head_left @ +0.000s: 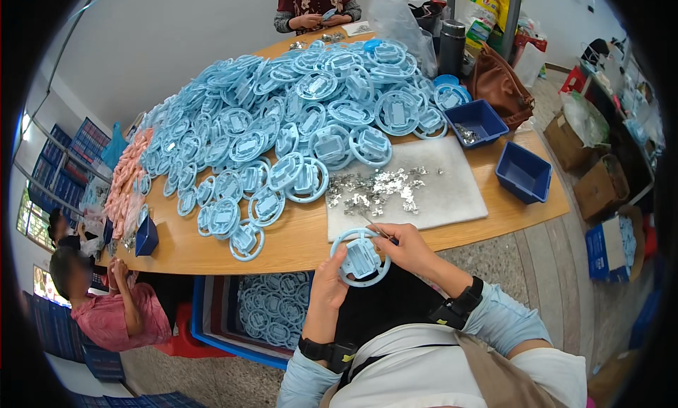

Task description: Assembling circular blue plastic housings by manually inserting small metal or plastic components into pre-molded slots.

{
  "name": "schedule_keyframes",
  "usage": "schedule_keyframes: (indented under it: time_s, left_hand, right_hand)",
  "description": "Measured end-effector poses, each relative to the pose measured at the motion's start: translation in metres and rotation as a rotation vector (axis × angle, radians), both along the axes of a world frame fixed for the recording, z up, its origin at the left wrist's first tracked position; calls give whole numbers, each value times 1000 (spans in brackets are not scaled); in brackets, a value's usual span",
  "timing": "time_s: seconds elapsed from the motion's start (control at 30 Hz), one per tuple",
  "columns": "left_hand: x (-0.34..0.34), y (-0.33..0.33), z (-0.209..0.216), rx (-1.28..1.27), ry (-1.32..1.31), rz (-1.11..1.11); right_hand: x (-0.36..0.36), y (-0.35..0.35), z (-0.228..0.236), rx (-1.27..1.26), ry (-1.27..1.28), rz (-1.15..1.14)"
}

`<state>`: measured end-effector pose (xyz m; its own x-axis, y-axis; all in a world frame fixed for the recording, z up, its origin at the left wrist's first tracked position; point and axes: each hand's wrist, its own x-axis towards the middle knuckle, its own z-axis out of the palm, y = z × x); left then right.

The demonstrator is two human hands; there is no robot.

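The left hand [330, 277] clamps a light-blue, round plastic ring with a boxy centre [361, 258] at its 8 o'clock, by the near edge of the brown wooden tabletop [530, 209]. The right hand [407, 246], at 2 o'clock, pinches a slender metal tool [377, 228]. Small silver metal pieces [388, 186] lie at 12 o'clock on a white rectangular pad [452, 171].

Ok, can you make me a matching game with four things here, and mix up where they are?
Things:
1. Light-blue wheel-shaped plastic part
2. Biggest spread of silver metal pieces
3. Brown handbag
4. Blue crate

Places:
A. Near the dark flask
B. Lower than the wooden tabletop
C. Held by the left hand
D. On the white pad

Right pairs: 1-C, 2-D, 3-A, 4-B
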<state>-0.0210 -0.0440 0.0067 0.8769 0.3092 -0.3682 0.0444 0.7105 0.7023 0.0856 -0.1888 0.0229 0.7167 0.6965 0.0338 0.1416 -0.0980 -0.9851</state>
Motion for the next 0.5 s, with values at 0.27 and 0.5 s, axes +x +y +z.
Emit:
schedule_keyframes:
  time_s: [0.27,0.5]
  left_hand:
    - [6,-4,-10,101,21,-12]
    - [7,-10,-6,117,17,32]
  right_hand:
    - [1,-15,-17,104,169,52]
    - [118,-74,-25,-191,-605,-539]
